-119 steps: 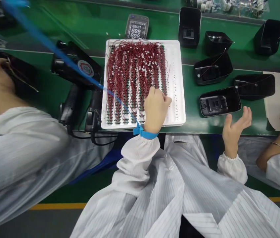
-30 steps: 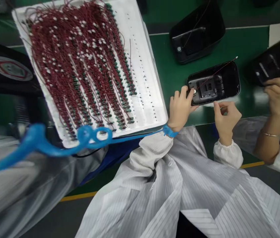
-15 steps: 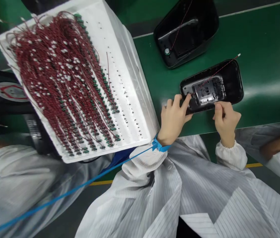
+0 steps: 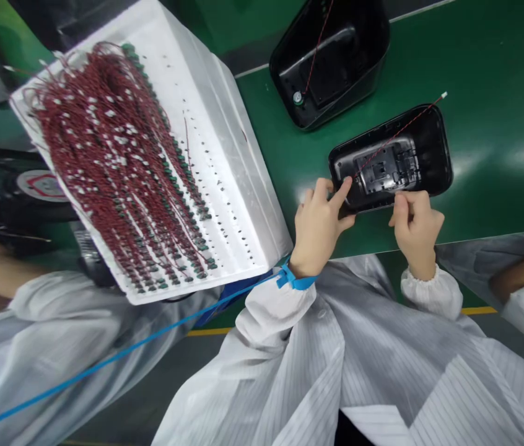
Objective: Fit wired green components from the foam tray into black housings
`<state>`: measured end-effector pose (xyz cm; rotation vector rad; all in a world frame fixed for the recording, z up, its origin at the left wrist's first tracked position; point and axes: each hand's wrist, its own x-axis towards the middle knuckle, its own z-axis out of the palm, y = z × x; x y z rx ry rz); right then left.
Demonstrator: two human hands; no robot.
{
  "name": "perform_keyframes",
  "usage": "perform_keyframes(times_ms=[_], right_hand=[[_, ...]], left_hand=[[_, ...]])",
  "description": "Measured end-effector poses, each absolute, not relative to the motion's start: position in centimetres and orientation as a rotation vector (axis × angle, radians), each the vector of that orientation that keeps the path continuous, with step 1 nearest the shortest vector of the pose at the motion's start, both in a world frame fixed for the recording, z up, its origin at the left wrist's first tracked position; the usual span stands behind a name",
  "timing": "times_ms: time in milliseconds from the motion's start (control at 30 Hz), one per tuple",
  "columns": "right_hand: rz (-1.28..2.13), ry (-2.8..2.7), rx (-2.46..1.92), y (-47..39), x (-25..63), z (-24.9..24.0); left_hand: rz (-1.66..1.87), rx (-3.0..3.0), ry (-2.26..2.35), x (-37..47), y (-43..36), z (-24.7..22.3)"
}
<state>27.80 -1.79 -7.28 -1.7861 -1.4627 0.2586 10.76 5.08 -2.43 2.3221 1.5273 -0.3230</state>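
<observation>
A black plastic housing [image 4: 433, 148] lies open side up on the green bench. My left hand [image 4: 316, 226] is open, its index finger stretched into the left end of the housing and pressing there; the fingertip hides what it touches. From beside that fingertip a thin red-and-black wire [image 4: 399, 133] runs over the inside of the housing and past its far rim, ending in a small white connector [image 4: 444, 95]. My right hand [image 4: 415, 229] is closed, with thumb and index finger pinched on the near rim.
A white foam tray [image 4: 243, 210] on my left carries rows of small green parts with dark red wires [image 4: 117, 161]. Behind stands another black housing [image 4: 355, 80] with a round part and wire inside. A blue wrist cord [image 4: 150, 337] stretches leftward. Co-workers' sleeves [image 4: 85, 328] show on both sides.
The camera view has shifted slightly, so the tray appears a little further right and the housings further left. Both hands keep their places at the housing, with the left index finger still pressing.
</observation>
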Motion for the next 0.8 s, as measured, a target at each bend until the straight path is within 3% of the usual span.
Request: perform_keyframes(times_ms=[367, 800], right_hand=[[0.434, -1.394, -1.828, -1.4, 28.4, -8.0], [0.506, -1.466, -1.797, 1.2, 31.8, -8.1]], left_hand=[[-0.516, 2.199, 1.547, 13.0, 7.6, -0.2], [-0.312, 2.285, 1.481, 16.1, 9.0, 0.7]])
